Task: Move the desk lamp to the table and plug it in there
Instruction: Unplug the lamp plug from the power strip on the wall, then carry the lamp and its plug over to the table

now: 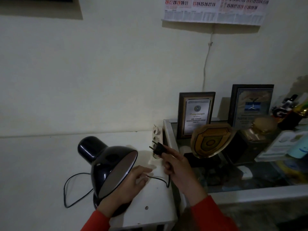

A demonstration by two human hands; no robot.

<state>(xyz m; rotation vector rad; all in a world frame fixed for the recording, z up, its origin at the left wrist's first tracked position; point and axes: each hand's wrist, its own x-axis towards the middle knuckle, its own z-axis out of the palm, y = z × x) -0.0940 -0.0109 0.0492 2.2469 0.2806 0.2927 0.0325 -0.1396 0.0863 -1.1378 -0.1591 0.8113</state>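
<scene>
A black desk lamp [106, 165] stands on the white table [41, 172], its shade tilted toward me and unlit. Its black cord [71, 189] loops to the left behind the base and runs right past my hands. My right hand [176, 169] grips the black two-pin plug [158, 148], held just in front of a white power strip [157, 140] that stands upright against the cabinet's side; the pins point left and are outside the sockets. My left hand [131, 184] rests by the lamp's shade with the cord pinched in its fingertips.
A glass-topped cabinet [170, 130] adjoins the table on the right, holding two framed certificates [195, 114], a shield plaque [211, 139], a brass trophy [261, 130] and clutter. A white cable [205, 67] runs down the wall below a calendar [215, 9].
</scene>
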